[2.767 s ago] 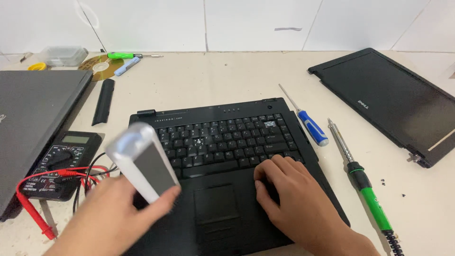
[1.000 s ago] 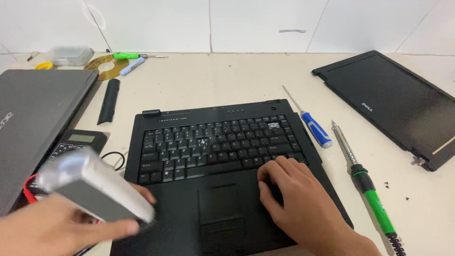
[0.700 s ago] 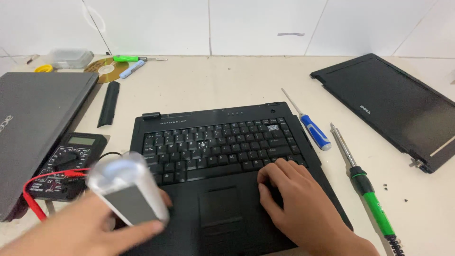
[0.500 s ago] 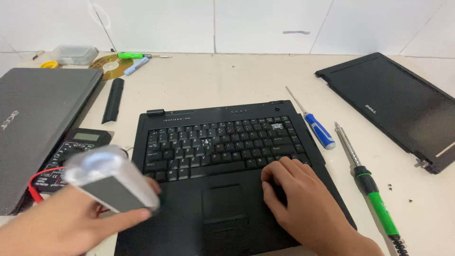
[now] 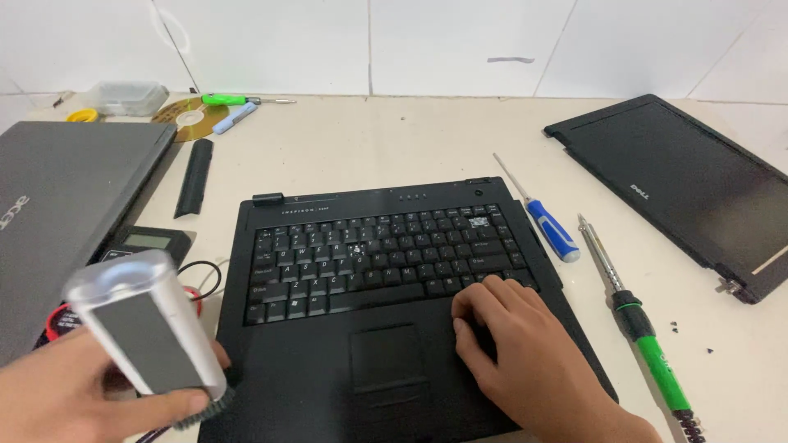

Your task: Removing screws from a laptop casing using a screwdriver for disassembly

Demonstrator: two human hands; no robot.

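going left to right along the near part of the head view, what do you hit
left hand holding a silver and grey brush → black laptop base → right hand resting on it → green-handled soldering iron → detached black laptop lid, farther back.

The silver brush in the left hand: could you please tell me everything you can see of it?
The silver brush is a rounded oblong block with a glossy silver casing, a dark grey panel on its facing side and a pale end cap pointing up. Dark bristles show at its lower end, over the front left corner of the black laptop base. It tilts to the upper left. The left hand grips it from below, thumb across its base.
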